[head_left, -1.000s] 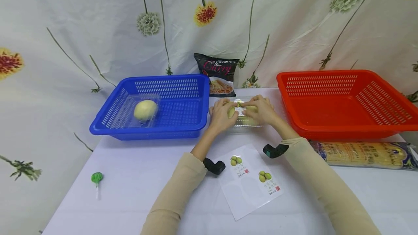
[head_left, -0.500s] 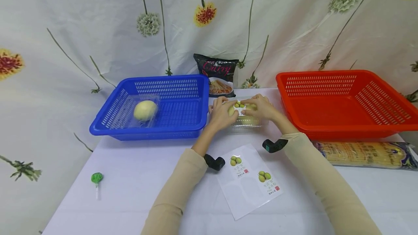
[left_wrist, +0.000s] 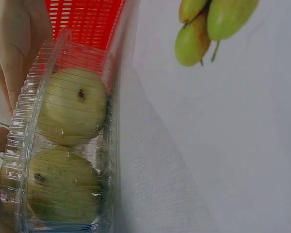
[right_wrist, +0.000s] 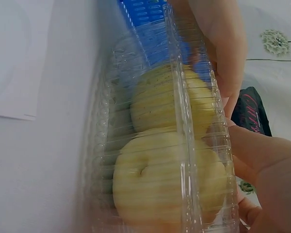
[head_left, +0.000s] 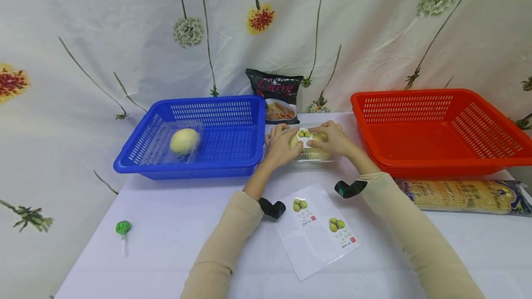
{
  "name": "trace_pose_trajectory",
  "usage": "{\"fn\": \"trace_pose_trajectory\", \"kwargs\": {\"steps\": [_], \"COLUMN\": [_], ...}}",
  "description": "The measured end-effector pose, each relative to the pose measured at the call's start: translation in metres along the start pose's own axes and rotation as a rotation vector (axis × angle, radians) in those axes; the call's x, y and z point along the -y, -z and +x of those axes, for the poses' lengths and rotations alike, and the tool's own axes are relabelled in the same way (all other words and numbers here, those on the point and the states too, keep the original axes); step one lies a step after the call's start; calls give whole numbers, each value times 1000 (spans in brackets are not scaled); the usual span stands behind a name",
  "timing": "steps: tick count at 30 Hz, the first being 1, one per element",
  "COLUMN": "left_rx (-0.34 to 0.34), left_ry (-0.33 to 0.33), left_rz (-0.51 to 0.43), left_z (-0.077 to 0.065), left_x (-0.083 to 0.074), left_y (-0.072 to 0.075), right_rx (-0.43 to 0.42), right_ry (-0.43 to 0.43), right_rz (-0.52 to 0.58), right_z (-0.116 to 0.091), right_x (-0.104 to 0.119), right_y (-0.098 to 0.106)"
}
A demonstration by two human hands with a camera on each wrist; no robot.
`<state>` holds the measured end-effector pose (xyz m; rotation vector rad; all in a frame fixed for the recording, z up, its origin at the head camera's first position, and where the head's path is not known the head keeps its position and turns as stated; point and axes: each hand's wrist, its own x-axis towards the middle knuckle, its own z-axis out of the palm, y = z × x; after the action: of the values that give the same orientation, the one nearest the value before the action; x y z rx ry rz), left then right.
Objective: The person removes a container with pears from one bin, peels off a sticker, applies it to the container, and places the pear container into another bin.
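Note:
A clear plastic clamshell box of round yellow-green fruit sits on the white table between the two baskets. On its lid lies a white label with printed green fruit. My left hand touches the label's left side with index finger and thumb, its other fingers over the lid. From the right, my right hand presses the label's other side in the same way. The ridged lid edge and two of the fruits show in the left wrist view. The undersides of the fingertips are hidden.
A sticker sheet with two printed labels lies in front. A blue basket holds a fruit in clear plastic. A red basket, a noodle pack, a black curry packet and a green lollipop surround the work.
The label looks flatter and its print shows more plainly than a second ago, when glare covered its top. Both hands have barely shifted, and the box stays in place.

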<state>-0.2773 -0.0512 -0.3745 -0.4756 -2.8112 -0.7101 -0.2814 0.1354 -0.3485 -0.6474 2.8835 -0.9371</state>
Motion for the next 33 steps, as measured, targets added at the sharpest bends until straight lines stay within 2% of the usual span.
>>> {"fn": "trace_pose_trajectory", "kwargs": {"steps": [4,8,12,15,19,24,27,33], "left_rx": [-11,-52,-137,-220,-287,-295,-290,-274], "left_ry": [-3,-5,-24,-34,8,84,108,133], "left_rz": [-9,-59,-173,-254,-347,-504,-521,-465], "left_z": [-1,-3,-5,-6,-7,-8,-9,-13], "left_x": [0,0,3,5,10,12,11,4], "left_y": [0,-1,-3,-5,-7,-9,-8,-7], "right_rx": [-11,-70,-174,-245,-340,-418,-369,-134], "right_ry": [-11,2,83,110,83,89,101,54], "right_rz": [4,21,84,143,176,144,170,332], "right_z": [-1,-5,-19,-33,-52,-72,-79,-86], "right_x": [-1,-2,-3,-4,-5,-4,-2,3], "right_y": [-2,-7,-11,-13,-18,-25,-30,-34]}}
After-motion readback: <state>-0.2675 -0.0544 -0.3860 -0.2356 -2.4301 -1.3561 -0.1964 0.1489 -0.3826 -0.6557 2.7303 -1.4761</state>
